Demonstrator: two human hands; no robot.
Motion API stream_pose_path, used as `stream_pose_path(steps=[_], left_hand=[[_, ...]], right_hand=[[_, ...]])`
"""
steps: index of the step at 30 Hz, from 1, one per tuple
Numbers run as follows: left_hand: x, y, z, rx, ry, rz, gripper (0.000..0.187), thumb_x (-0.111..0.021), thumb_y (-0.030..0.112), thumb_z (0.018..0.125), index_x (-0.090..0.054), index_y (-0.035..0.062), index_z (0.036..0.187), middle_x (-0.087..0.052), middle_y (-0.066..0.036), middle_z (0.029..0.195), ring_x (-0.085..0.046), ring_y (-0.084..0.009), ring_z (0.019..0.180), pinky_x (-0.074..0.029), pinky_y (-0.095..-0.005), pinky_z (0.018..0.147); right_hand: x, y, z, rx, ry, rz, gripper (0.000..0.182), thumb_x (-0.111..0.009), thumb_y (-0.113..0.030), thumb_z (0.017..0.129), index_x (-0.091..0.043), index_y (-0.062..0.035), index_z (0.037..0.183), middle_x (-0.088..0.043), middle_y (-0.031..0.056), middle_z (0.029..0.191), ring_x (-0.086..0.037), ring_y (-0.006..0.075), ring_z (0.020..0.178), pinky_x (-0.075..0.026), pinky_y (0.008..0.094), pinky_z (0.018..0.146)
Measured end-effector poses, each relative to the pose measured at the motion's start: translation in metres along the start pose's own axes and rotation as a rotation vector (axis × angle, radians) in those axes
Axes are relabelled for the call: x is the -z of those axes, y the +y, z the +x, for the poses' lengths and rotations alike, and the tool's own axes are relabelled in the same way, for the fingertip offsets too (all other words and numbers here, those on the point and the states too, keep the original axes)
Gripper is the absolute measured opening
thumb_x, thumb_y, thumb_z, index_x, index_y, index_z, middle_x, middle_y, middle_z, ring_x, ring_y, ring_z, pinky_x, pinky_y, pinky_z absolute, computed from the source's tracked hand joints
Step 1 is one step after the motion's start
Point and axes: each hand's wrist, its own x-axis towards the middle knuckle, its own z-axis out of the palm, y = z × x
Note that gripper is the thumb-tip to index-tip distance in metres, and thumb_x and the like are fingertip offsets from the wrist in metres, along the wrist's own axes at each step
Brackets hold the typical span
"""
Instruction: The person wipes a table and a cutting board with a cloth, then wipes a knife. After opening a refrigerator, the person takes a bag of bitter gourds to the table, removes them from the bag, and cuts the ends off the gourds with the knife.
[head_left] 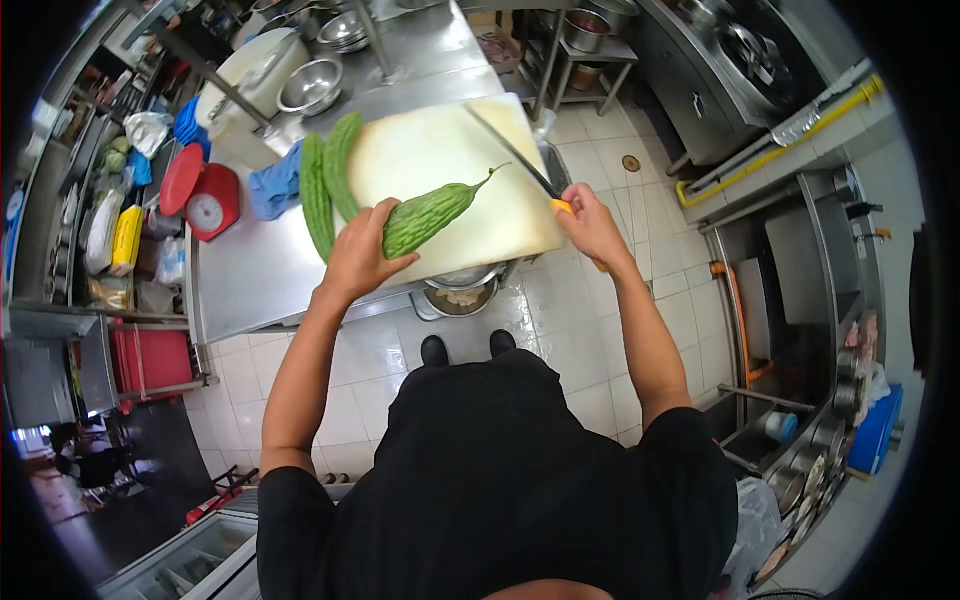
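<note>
My left hand is gripping a bitter gourd on the white board — steel table beneath, tiled kitchen floor around. My right is clenching the knife's orange handle. No lettering is legible.

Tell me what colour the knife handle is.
The knife handle is orange, seen best in the head view, though the right hand covers part of it.

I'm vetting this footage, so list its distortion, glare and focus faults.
Head view: strong fisheye curving, blackened corners; pale glare on the silver steel table; the held bumpy green gourd fairly sharp; lower-left background dim, detail unclear.
</note>
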Motion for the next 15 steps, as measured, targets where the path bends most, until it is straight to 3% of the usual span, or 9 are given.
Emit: stream_pose_path(steps=[1, 3, 5, 9, 11, 13, 15], left_hand=[[-0.007, 0.006, 0.013, -0.045, -0.001, 0.143, 0.074, -0.083, 0.027, 0.066, -0.045, 0.0111, 0.128, -0.056, -0.019, 0.1, -0.057, -0.0357, 0.094, -0.045, -0.0442, 0.079], [-0.03, 0.011, 0.039, -0.061, 0.025, 0.256, 0.076, -0.084, 0.026, 0.063, -0.047, 0.0146, 0.128, -0.053, -0.016, 0.097, -0.054, -0.0328, 0.091, -0.042, -0.0434, 0.077], [-0.047, 0.007, 0.062, -0.167, 0.136, 0.415, 0.075, -0.085, 0.026, 0.063, -0.049, 0.015, 0.128, -0.054, -0.014, 0.103, -0.052, -0.0315, 0.095, -0.04, -0.0428, 0.083], [-0.054, 0.014, 0.082, -0.159, 0.04, 0.379, 0.071, -0.081, 0.036, 0.068, -0.05, 0.0104, 0.127, -0.052, -0.015, 0.107, -0.051, -0.0322, 0.099, -0.04, -0.0448, 0.086], [-0.052, 0.021, 0.091, -0.159, -0.012, 0.333, 0.068, -0.078, 0.036, 0.071, -0.05, 0.009, 0.127, -0.052, -0.016, 0.108, -0.051, -0.0335, 0.101, -0.041, -0.0452, 0.088], [-0.058, 0.027, 0.101, -0.154, -0.054, 0.283, 0.065, -0.076, 0.035, 0.074, -0.05, 0.0075, 0.126, -0.052, -0.017, 0.109, -0.051, -0.0349, 0.102, -0.041, -0.0455, 0.089], [-0.07, 0.037, 0.114, -0.275, -0.095, 0.042, 0.059, -0.074, 0.031, 0.076, -0.051, 0.0067, 0.125, -0.052, -0.018, 0.114, -0.051, -0.0369, 0.107, -0.043, -0.0453, 0.093]], right_hand=[[0.013, 0.003, -0.014, -0.01, 0.007, 0.003, 0.032, -0.063, -0.022, 0.083, -0.051, -0.0011, 0.103, -0.059, 0.0124, 0.078, -0.059, 0.0236, 0.07, -0.047, 0.0371, 0.063], [0.037, 0.005, -0.039, -0.133, 0.007, 0.266, 0.024, -0.059, -0.022, 0.09, -0.048, -0.0042, 0.102, -0.046, -0.0002, 0.068, -0.048, 0.0075, 0.053, -0.041, 0.0251, 0.047], [0.047, 0.012, -0.055, -0.224, -0.041, 0.403, 0.026, -0.056, -0.022, 0.092, -0.05, -0.0022, 0.107, -0.054, 0.0032, 0.07, -0.052, 0.0095, 0.052, -0.044, 0.0253, 0.046], [0.047, 0.017, -0.069, -0.172, -0.083, 0.58, 0.028, -0.05, -0.01, 0.088, -0.048, -0.0015, 0.114, -0.058, 0.0064, 0.075, -0.058, 0.0119, 0.054, -0.052, 0.0277, 0.05], [0.055, -0.006, -0.077, -0.252, -0.214, 0.431, 0.023, -0.044, -0.002, 0.086, -0.045, 0.0023, 0.108, -0.061, 0.0114, 0.085, -0.061, 0.0142, 0.058, -0.053, 0.0269, 0.052], [0.052, -0.01, -0.076, -0.252, -0.282, 0.377, 0.028, -0.042, -0.004, 0.086, -0.042, 0.0034, 0.113, -0.062, 0.0143, 0.083, -0.063, 0.0157, 0.059, -0.053, 0.0283, 0.051], [0.052, -0.022, -0.075, -0.297, -0.399, 0.134, 0.04, -0.041, -0.009, 0.085, -0.041, 0.0037, 0.124, -0.06, 0.0161, 0.069, -0.062, 0.0226, 0.054, -0.051, 0.0362, 0.05]])
